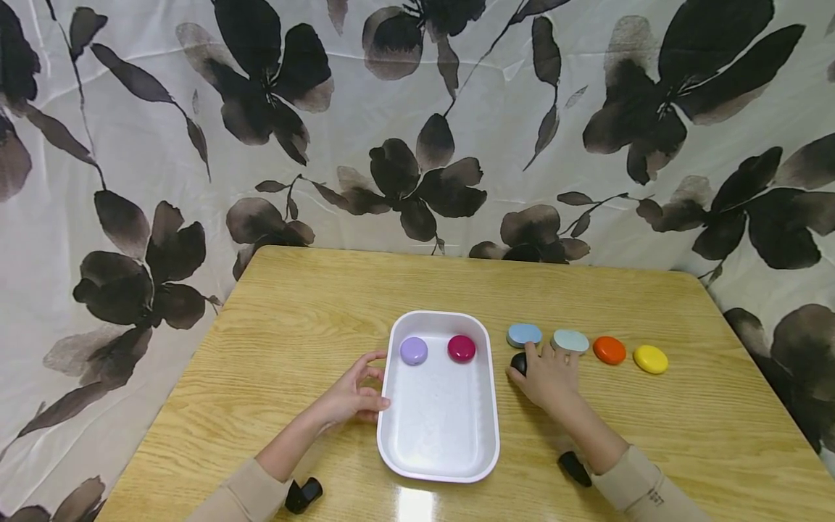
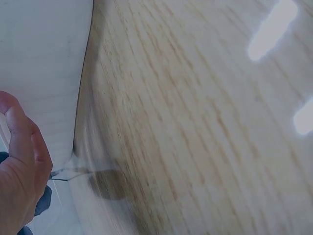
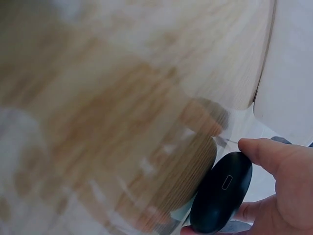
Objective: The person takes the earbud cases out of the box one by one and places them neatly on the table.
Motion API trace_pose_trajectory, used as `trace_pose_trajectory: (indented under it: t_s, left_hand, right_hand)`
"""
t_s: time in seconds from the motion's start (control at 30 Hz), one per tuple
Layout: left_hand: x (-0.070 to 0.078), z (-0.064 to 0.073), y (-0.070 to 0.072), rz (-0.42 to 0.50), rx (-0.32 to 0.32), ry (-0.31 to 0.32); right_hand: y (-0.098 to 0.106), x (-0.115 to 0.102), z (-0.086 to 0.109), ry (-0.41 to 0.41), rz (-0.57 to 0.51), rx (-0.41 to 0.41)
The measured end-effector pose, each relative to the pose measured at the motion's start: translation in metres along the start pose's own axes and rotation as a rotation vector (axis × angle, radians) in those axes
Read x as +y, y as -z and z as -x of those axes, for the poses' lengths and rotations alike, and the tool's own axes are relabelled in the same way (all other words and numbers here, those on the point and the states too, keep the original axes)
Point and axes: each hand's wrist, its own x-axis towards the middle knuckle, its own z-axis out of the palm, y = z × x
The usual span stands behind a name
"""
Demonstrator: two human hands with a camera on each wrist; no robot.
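Observation:
A white tray (image 1: 438, 435) lies on the table, with a lilac round piece (image 1: 414, 351) and a crimson round piece (image 1: 461, 349) at its far end. My left hand (image 1: 355, 391) holds the tray's left side, thumb at the rim and fingers bent along the outer wall; part of that hand shows in the left wrist view. To the right of the tray, my right hand (image 1: 549, 377) pinches a black rounded case (image 3: 221, 193) between thumb and fingers. A small oblong port marks the case's side. Its far end seems close to the tabletop.
Beyond the right hand sit a blue oval piece (image 1: 524, 334) and a pale green oval piece (image 1: 570, 341), the latter partly behind fingers. An orange round piece (image 1: 609, 350) and a yellow one (image 1: 650, 359) continue the row rightward. A floral cloth (image 1: 404, 101) hangs behind the table.

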Motion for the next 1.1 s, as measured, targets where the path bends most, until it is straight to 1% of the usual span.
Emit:
trace_pose_trajectory:
  t_s: [0.23,0.33,0.4,0.53,0.63,0.73,0.77,0.9,1.1]
  left_hand:
    - [0.001,0.0,0.0,0.001,0.0,0.006]
    - [0.002,0.0,-0.001,0.004,-0.003,0.009]
    - [0.003,0.0,-0.001,0.008,-0.005,0.011]
    - [0.003,-0.001,0.0,0.013,-0.005,0.01]
    - [0.004,-0.001,0.0,0.016,-0.003,0.011]
    - [0.004,-0.001,0.001,0.016,-0.003,0.011]
    - [0.004,-0.001,0.001,0.015,-0.003,0.011]
    - [0.003,-0.001,0.001,0.008,-0.004,0.008]
    - [0.0,-0.001,0.001,0.011,-0.001,0.01]
  right_hand:
    - [0.002,0.001,-0.001,-0.011,-0.028,-0.011]
    - [0.004,0.001,0.0,-0.01,-0.041,0.007]
    - [0.007,0.001,0.001,-0.003,-0.051,0.04]
    - [0.019,-0.003,0.0,0.038,-0.081,0.147]
    - [0.03,-0.013,-0.004,0.103,-0.141,0.216]
    - [0.041,-0.025,-0.009,0.191,-0.204,0.254]
    - [0.043,-0.028,-0.01,0.22,-0.208,0.263]
    - [0.046,-0.045,-0.014,0.339,-0.181,0.284]
    - [0.04,-0.072,-0.019,0.542,-0.129,0.269]
